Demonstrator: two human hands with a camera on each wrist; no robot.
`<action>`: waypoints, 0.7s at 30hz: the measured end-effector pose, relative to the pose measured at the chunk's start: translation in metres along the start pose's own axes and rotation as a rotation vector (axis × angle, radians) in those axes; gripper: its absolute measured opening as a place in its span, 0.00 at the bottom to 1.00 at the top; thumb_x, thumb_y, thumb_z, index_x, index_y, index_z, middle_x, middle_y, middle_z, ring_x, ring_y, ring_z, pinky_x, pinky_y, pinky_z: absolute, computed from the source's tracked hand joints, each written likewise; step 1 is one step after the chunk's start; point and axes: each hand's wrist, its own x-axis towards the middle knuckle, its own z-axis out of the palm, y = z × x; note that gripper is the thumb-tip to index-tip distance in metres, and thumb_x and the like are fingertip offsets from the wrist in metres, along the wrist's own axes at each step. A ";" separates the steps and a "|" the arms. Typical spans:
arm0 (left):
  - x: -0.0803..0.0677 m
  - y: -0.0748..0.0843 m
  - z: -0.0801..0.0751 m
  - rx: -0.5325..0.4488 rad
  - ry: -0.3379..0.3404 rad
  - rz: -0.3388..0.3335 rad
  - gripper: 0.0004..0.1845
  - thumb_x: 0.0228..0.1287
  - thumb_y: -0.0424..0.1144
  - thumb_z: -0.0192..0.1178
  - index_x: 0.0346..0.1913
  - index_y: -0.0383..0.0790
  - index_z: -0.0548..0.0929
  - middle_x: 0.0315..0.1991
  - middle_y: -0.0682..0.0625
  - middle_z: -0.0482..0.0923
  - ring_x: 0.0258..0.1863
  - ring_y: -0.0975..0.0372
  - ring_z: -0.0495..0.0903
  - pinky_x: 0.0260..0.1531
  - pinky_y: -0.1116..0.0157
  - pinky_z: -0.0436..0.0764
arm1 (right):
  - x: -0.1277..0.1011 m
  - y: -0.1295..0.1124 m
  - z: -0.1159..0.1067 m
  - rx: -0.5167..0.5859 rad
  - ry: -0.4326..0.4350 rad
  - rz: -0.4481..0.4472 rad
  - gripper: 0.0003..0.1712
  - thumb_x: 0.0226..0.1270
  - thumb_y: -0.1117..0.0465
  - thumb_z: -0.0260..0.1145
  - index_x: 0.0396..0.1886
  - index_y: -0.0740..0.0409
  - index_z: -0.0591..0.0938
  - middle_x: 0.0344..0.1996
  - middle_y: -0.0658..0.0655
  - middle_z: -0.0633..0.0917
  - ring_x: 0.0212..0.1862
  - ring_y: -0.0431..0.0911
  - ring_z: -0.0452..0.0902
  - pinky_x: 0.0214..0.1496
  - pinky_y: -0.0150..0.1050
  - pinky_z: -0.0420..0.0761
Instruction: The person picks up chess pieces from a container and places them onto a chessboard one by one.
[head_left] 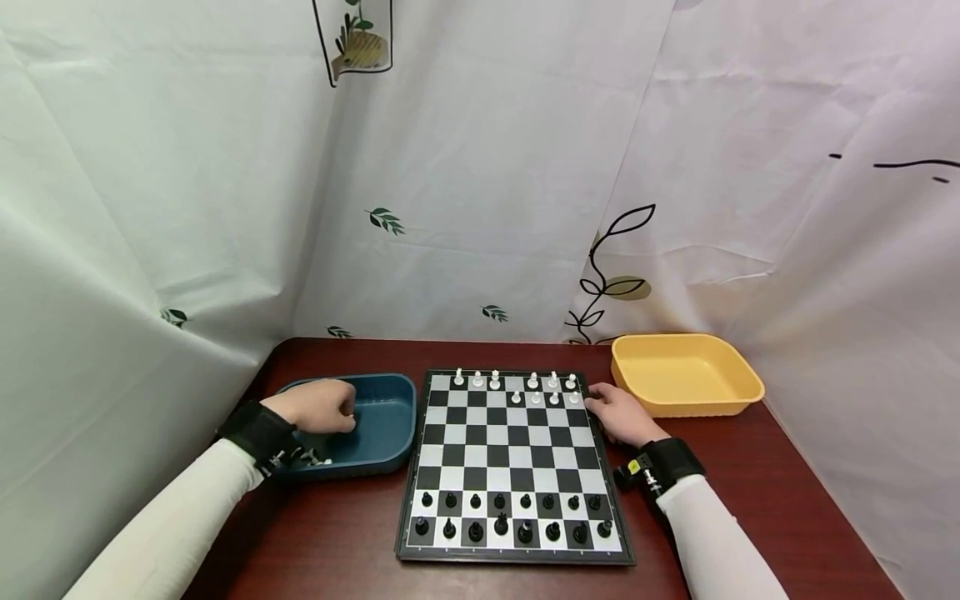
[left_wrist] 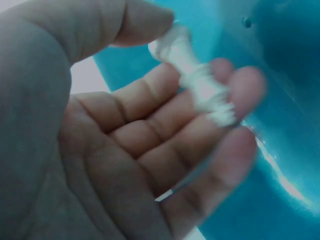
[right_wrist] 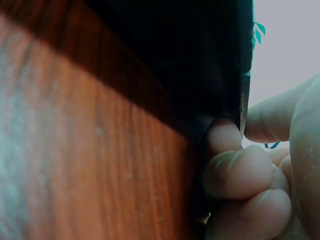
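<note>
two hands are at work over a dark wooden desk point(head_left: 750, 483) with a chessboard point(head_left: 510, 450) in the middle. the left hand point(head_left: 318, 406) is down inside the blue tray point(head_left: 390, 425) just left of the board, and its grip is closed on a white chess piece point(left_wrist: 197, 80): the wrist view shows the thumb and fingertips point(left_wrist: 240, 82) pinching the piece, which lies tilted across the fingers above the tray's blue floor. which piece it is i cannot tell, it is blurred. the right hand point(head_left: 618, 412) rests at the right edge of the board, near the far corner, its fingers point(right_wrist: 235, 170) curled against the board's dark rim; the wrist view shows them touching the edge, thumb on the upper side, so the grip is closed on the board's edge. white pieces point(head_left: 525, 387) stand in the far two rows, with several squares there bare, and black pieces point(head_left: 510, 515) fill the near two rows. a yellow tray point(head_left: 686, 375) sits just right of the board, close behind the right hand. both arms wear white sleeves and black wrist straps. pale curtains with leaf prints hang around the desk.
</note>
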 end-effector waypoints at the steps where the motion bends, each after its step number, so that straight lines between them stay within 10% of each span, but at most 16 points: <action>1: 0.000 0.000 -0.001 0.011 0.009 -0.003 0.07 0.69 0.38 0.70 0.34 0.45 0.81 0.26 0.56 0.73 0.24 0.64 0.70 0.29 0.64 0.70 | 0.000 -0.001 0.000 0.000 0.001 -0.001 0.24 0.88 0.55 0.56 0.72 0.67 0.78 0.20 0.57 0.80 0.17 0.51 0.76 0.21 0.46 0.77; 21: 0.012 0.029 -0.019 0.058 0.318 0.244 0.11 0.67 0.37 0.81 0.40 0.50 0.86 0.37 0.60 0.81 0.35 0.67 0.77 0.39 0.61 0.83 | 0.002 0.002 0.000 0.001 0.000 -0.007 0.24 0.87 0.55 0.57 0.70 0.67 0.78 0.19 0.56 0.79 0.16 0.51 0.76 0.20 0.46 0.77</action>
